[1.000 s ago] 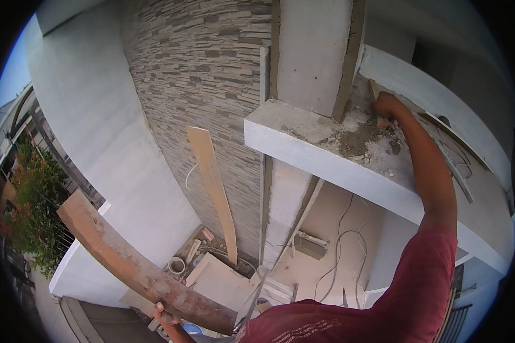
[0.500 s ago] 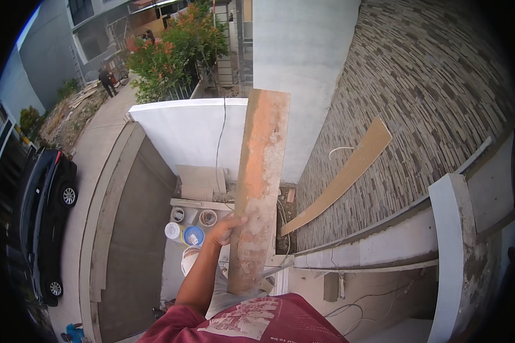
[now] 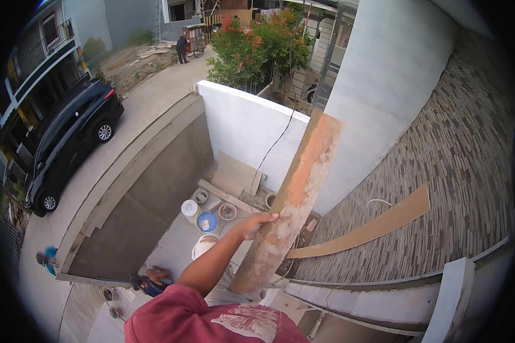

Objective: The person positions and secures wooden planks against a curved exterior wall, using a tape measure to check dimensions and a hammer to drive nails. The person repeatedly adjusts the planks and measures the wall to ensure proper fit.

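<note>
My left hand (image 3: 256,224) is shut on the edge of a long, rough wooden plank (image 3: 303,183) stained with orange and grey mortar. The plank stands nearly upright, leaning a little to the right, with its top end near the white yard wall (image 3: 240,123). My forearm in a red sleeve comes up from the lower edge. I look down from high up over a yard. My right hand is not in view.
A second, thin board (image 3: 377,226) leans on the stone-clad wall (image 3: 458,154). Far below stand a blue bucket (image 3: 206,222), a white bucket (image 3: 189,209) and a crouching person (image 3: 149,281). A concrete ledge (image 3: 383,303) runs at lower right. A black car (image 3: 68,143) is parked on the street.
The view swung from the ledge above down to the yard. The plank went from slanting low at the left to nearly upright in my left hand. My right hand left the picture.
</note>
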